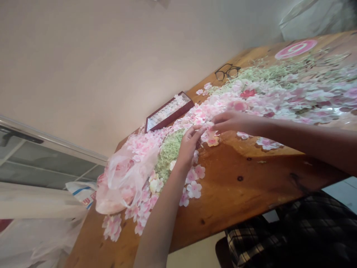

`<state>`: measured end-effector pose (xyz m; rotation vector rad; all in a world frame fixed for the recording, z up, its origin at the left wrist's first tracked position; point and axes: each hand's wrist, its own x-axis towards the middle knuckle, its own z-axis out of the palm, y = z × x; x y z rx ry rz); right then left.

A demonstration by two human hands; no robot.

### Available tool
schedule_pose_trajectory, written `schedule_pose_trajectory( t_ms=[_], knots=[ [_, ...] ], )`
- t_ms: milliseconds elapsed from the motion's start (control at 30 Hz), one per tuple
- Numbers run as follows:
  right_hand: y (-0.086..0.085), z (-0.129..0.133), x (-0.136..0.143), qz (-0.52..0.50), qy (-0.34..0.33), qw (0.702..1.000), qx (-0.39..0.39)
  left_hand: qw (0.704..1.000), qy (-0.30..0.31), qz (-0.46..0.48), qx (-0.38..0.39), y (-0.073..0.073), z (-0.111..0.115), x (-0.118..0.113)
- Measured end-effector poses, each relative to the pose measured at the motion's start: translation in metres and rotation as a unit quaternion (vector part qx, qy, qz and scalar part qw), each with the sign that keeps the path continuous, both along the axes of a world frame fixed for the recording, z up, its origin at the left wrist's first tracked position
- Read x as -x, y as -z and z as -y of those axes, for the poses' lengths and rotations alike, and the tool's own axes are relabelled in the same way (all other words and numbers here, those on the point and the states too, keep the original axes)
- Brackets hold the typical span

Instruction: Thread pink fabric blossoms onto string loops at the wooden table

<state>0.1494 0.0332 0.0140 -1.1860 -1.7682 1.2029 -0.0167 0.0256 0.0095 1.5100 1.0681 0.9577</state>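
Pink and white artificial flower petals [195,113] lie heaped across the wooden table [223,193]. Over the middle of the heap, my left hand [191,143] is closed, its thumb and fingertips pinching a pale pink flower piece [208,127]. From the right, my right hand [231,123] reaches in, fingers bent together at the other side of that same flower piece. Small details between the fingertips are partly hidden. Beneath the hands sit a pink-and-yellow flower [212,139] and a bundle of light green stems [169,152].
A dark red tray [170,120] with small white pieces stands by the wall. Eyeglasses [227,72] and more green stems [267,72] lie farther right. A pink-filled plastic bag [119,182] is at left, and a round pink disc [295,49] is at the far right.
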Motion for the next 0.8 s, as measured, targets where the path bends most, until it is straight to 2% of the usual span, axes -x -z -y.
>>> schedule_pose_trajectory(
  t_ms=[200,400,600,800],
  knots=[
    [-0.015,0.005,-0.002,-0.012,0.068,0.997,-0.042,0.996,-0.043,-0.05,-0.051,0.002,-0.002,0.002],
    [-0.008,0.005,0.0,-0.002,0.034,0.996,-0.084,0.992,-0.049,-0.068,-0.092,0.002,-0.002,0.0],
    [-0.006,0.004,0.0,0.032,0.051,0.992,-0.108,0.986,-0.042,-0.106,-0.119,0.001,-0.001,0.001],
    [-0.004,0.003,0.002,0.056,0.058,0.989,-0.127,0.986,-0.041,-0.105,-0.123,0.001,0.001,0.001]
  ],
)
